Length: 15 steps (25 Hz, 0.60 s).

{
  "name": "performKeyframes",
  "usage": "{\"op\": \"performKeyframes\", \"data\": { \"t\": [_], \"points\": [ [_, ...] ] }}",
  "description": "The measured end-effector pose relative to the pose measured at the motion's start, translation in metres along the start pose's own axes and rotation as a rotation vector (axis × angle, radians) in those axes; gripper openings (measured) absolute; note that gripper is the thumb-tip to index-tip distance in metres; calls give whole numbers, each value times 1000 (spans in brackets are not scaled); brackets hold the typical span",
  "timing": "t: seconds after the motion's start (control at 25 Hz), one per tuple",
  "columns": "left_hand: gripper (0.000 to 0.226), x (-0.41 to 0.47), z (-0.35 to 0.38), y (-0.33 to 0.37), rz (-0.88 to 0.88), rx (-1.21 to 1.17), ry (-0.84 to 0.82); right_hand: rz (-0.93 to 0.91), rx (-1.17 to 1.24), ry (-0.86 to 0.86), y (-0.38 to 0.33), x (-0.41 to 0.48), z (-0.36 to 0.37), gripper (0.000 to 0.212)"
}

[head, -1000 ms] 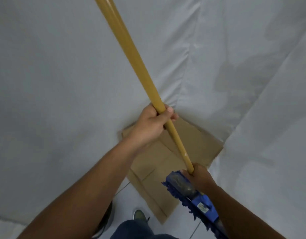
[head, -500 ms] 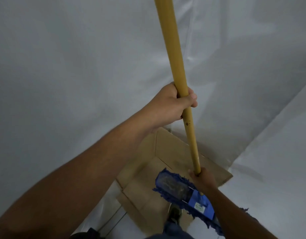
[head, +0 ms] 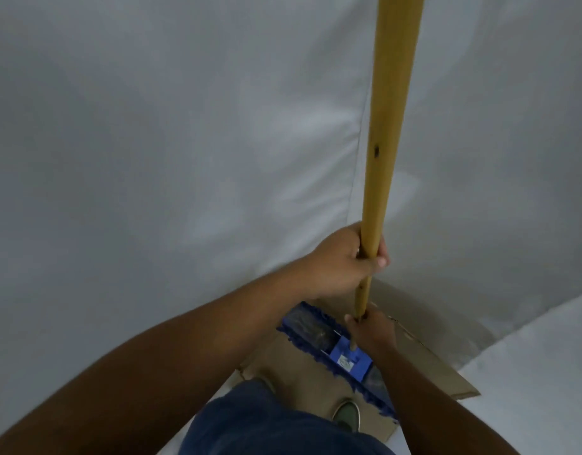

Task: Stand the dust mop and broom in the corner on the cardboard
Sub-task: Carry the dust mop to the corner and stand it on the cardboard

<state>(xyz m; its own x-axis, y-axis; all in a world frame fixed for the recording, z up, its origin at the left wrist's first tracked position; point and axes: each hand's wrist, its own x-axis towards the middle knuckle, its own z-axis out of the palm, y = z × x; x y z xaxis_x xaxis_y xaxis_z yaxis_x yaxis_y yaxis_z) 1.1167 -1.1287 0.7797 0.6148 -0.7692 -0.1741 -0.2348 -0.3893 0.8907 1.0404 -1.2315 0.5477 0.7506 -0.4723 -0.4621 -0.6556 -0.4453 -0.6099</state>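
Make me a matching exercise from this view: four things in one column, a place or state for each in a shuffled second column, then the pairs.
1. left hand
2. right hand
3. blue fringed dust mop head
4. flattened brown cardboard sheet

A. lies in the corner of the white walls
B. grips the yellow wooden handle higher up
C. sits over the cardboard
D. grips the handle low, near the head

Pairs: 1-B, 2-D, 3-C, 4-A

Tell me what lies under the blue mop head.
Flattened cardboard on the floor lies beneath the blue mop head. Whether the head touches it cannot be told. The right hand and forearm cover the head's right part and the cardboard below it.
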Motion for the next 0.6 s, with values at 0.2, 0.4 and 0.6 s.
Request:
{"op": "performKeyframes", "data": {
  "t": [0.2, 0.4, 0.6],
  "points": [
    [5, 45, 14, -47, -34, 18, -176, 27, 33, 94, -1, 22, 3, 25],
    [13, 80, 28, -61, -66, 28, -300, 124, 67, 106, 14, 40, 1, 21],
    [15, 104, 37, -68, -63, 49, -262, 161, 33, 82, 15, 65, -4, 20]
  ]
}}
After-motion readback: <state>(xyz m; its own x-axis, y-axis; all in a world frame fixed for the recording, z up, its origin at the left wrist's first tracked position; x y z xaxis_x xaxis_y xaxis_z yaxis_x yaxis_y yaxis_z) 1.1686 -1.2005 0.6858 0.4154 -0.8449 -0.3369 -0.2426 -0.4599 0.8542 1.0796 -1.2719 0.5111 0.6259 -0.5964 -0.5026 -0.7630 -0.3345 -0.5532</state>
